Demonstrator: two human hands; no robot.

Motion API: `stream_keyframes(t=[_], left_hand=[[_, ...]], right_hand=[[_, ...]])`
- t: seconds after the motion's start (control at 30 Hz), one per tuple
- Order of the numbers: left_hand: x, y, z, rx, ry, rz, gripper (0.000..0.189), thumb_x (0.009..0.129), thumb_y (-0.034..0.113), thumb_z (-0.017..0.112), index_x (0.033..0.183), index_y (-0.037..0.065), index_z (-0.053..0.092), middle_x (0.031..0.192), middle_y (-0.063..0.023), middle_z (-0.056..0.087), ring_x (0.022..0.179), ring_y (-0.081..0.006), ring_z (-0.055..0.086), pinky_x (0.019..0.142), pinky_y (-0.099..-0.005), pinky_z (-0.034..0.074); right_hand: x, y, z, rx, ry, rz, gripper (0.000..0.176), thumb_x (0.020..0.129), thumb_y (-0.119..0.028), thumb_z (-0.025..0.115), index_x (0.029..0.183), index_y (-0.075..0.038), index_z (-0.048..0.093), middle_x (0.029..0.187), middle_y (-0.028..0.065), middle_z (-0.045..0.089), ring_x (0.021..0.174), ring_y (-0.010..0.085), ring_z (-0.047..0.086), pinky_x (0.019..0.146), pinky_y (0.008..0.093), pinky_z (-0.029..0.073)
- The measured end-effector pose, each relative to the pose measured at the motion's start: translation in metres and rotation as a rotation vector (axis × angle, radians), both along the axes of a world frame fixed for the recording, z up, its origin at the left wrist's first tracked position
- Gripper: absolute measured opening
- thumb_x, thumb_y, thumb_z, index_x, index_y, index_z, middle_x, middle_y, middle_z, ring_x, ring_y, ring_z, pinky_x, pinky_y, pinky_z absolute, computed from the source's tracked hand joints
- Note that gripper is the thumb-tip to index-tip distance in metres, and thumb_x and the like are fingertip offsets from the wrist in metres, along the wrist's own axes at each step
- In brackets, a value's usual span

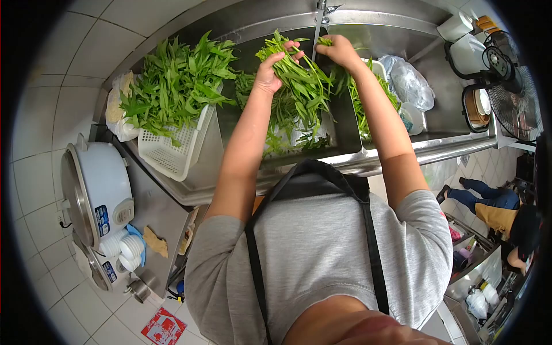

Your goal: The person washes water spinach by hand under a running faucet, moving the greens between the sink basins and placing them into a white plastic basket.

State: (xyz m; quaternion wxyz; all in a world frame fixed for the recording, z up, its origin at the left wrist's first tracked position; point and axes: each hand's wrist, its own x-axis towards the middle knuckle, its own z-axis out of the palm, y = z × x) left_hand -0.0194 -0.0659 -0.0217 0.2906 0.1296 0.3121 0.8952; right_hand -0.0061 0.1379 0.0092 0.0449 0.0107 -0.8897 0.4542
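My left hand [274,70] is wrapped round a bunch of long green stems [296,77], with its leaves hanging down over the middle sink basin. Beside the running tap [319,23], my right hand [339,52] is closed on some short green stems [325,42]. More leaves lie in the basin below the bunch. To the left, a big pile of leafy greens [178,80] rests on a white perforated basket [167,150]. Further greens [359,106] sit in the right basin, partly behind my right forearm.
Clear plastic bags [411,83] lie in the right basin. A fan [517,98] stands at the far right. Large rice cookers [103,190] and stacked white bowls [131,247] are at the left. Another person [494,210] is at the lower right.
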Motion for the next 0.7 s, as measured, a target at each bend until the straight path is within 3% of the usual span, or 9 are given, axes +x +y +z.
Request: stream_keyframes(t=[0.17, 0.23, 0.3, 0.37, 0.4, 0.43, 0.5, 0.53, 0.7], left_hand=[[-0.001, 0.001, 0.002, -0.047, -0.002, 0.073, 0.036, 0.076, 0.014, 0.051, 0.110, 0.001, 0.050, 0.111, -0.0102, 0.050, 0.103, -0.0267, 0.051, 0.083, -0.0340, 0.044], [-0.004, 0.003, 0.003, -0.048, -0.018, 0.125, 0.035, 0.076, 0.014, 0.051, 0.110, 0.002, 0.050, 0.110, -0.0097, 0.050, 0.102, -0.0264, 0.052, 0.083, -0.0341, 0.043], [-0.004, 0.006, 0.004, -0.048, -0.011, 0.120, 0.037, 0.077, 0.015, 0.050, 0.112, 0.002, 0.048, 0.110, -0.0103, 0.049, 0.107, -0.0268, 0.048, 0.085, -0.0359, 0.042], [-0.004, 0.009, 0.006, -0.032, -0.031, 0.163, 0.037, 0.077, 0.015, 0.050, 0.111, 0.002, 0.048, 0.110, -0.0104, 0.049, 0.108, -0.0271, 0.047, 0.086, -0.0365, 0.041], [-0.003, 0.008, 0.010, 0.001, -0.048, 0.182, 0.037, 0.077, 0.015, 0.050, 0.112, 0.001, 0.048, 0.110, -0.0106, 0.049, 0.108, -0.0276, 0.047, 0.087, -0.0367, 0.040], [-0.003, 0.006, 0.010, -0.001, -0.050, 0.183, 0.037, 0.077, 0.015, 0.050, 0.112, 0.001, 0.048, 0.110, -0.0106, 0.049, 0.108, -0.0276, 0.047, 0.087, -0.0367, 0.040], [-0.005, 0.002, 0.009, -0.030, -0.029, 0.161, 0.037, 0.077, 0.015, 0.050, 0.112, 0.001, 0.048, 0.110, -0.0107, 0.049, 0.110, -0.0282, 0.046, 0.088, -0.0369, 0.040], [-0.004, 0.002, 0.009, -0.040, -0.030, 0.139, 0.037, 0.077, 0.015, 0.050, 0.111, 0.001, 0.048, 0.110, -0.0107, 0.048, 0.110, -0.0286, 0.046, 0.088, -0.0366, 0.040], [0.004, -0.001, 0.006, -0.034, -0.046, 0.156, 0.037, 0.077, 0.016, 0.050, 0.110, 0.001, 0.049, 0.111, -0.0106, 0.048, 0.109, -0.0286, 0.047, 0.088, -0.0353, 0.040]], right_hand=[[0.011, -0.004, 0.018, -0.009, 0.105, 0.159, 0.031, 0.067, -0.025, 0.063, 0.091, -0.006, 0.064, 0.080, 0.0185, 0.062, 0.076, 0.0282, 0.061, 0.070, 0.0329, 0.046], [0.013, -0.017, 0.021, 0.327, -0.123, 0.129, 0.031, 0.067, -0.027, 0.064, 0.090, -0.006, 0.064, 0.078, 0.0177, 0.062, 0.075, 0.0299, 0.060, 0.070, 0.0330, 0.046], [0.009, -0.021, 0.001, 0.369, -0.013, 0.042, 0.032, 0.067, -0.028, 0.064, 0.090, -0.005, 0.064, 0.075, 0.0170, 0.062, 0.071, 0.0293, 0.060, 0.069, 0.0332, 0.046], [0.000, -0.022, -0.007, 0.041, -0.099, 0.104, 0.033, 0.068, -0.028, 0.064, 0.091, -0.004, 0.064, 0.077, 0.0168, 0.062, 0.071, 0.0279, 0.060, 0.068, 0.0336, 0.046], [-0.004, -0.023, -0.017, -0.087, -0.044, 0.044, 0.031, 0.068, -0.028, 0.064, 0.089, -0.005, 0.064, 0.078, 0.0142, 0.063, 0.071, 0.0221, 0.060, 0.068, 0.0318, 0.045], [-0.008, -0.023, -0.025, -0.089, -0.046, 0.045, 0.031, 0.068, -0.028, 0.064, 0.089, -0.005, 0.064, 0.078, 0.0142, 0.063, 0.071, 0.0221, 0.060, 0.068, 0.0318, 0.045], [-0.013, -0.023, -0.029, -0.411, -0.064, 0.098, 0.028, 0.069, -0.026, 0.064, 0.087, -0.005, 0.065, 0.078, 0.0093, 0.063, 0.071, 0.0147, 0.058, 0.070, 0.0279, 0.044], [-0.011, -0.023, -0.027, -0.423, -0.118, 0.110, 0.028, 0.070, -0.025, 0.063, 0.088, -0.002, 0.064, 0.077, 0.0053, 0.062, 0.071, 0.0109, 0.054, 0.070, 0.0252, 0.043], [-0.007, -0.028, -0.020, -0.439, -0.152, 0.246, 0.030, 0.071, -0.021, 0.063, 0.090, 0.002, 0.062, 0.077, 0.0042, 0.061, 0.071, 0.0094, 0.053, 0.069, 0.0241, 0.043]])
